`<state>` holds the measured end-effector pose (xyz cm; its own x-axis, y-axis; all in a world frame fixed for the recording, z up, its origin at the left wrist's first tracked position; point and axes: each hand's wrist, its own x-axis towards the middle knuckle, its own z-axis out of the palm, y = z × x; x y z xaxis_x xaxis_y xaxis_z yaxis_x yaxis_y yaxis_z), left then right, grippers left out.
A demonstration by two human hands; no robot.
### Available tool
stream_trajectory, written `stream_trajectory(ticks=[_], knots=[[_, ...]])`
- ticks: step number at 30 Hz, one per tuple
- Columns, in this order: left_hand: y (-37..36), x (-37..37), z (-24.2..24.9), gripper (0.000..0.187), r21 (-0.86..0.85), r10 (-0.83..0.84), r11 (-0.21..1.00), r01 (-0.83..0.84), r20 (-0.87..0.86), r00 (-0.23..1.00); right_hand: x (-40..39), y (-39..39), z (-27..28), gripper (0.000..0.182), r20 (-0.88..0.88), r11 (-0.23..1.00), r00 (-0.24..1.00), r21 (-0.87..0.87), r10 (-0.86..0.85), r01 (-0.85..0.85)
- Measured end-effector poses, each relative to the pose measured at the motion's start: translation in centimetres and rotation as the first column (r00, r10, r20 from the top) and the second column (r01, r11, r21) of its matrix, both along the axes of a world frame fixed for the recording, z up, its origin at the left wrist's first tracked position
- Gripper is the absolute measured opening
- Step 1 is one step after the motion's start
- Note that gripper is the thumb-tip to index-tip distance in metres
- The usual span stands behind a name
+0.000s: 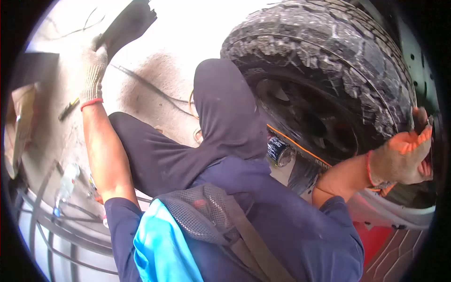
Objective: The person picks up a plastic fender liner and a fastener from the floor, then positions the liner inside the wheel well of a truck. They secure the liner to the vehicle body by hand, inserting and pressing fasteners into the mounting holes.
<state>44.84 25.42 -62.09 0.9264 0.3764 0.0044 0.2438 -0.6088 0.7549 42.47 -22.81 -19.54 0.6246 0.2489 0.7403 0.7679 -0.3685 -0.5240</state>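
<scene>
At the upper left, my left hand (94,73), in a knit glove with a red cuff, is closed around the near end of a dark, flat, curved piece (129,28). At the right edge is my right hand (404,160), in a glove with orange on it, beside the vehicle body (425,89) and just below the tire. Its fingers are bent; whether they hold anything is hidden. A large muddy tire (324,51) on a dark wheel (305,117) fills the upper right, beside my raised knee.
A can (280,152) stands near the wheel. On the left lie a clear bottle (69,181), a small yellow-and-black tool (69,109) and a worn box-like object (21,122). Cables (150,84) cross the floor. A red panel (373,239) is at the lower right.
</scene>
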Motion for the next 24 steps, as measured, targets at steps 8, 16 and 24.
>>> stream_trajectory(ticks=[8,16,24], knots=[[-4.6,4.8,-0.6,0.036,0.101,-0.113,0.987,0.124,-0.110,0.988,1.3,-0.9,-2.0,0.017,0.079,0.945,0.961,-0.174,-0.266,0.276],[-5.9,0.4,7.0,0.034,0.019,-0.273,0.962,0.273,0.078,0.959,0.7,4.6,-5.4,0.013,0.124,0.860,0.857,-0.041,-0.501,0.509],[-7.5,-5.7,21.3,0.029,0.026,-0.228,0.973,0.227,0.203,0.952,0.7,2.7,-4.1,0.009,0.407,0.834,0.865,-0.333,-0.294,0.440]])
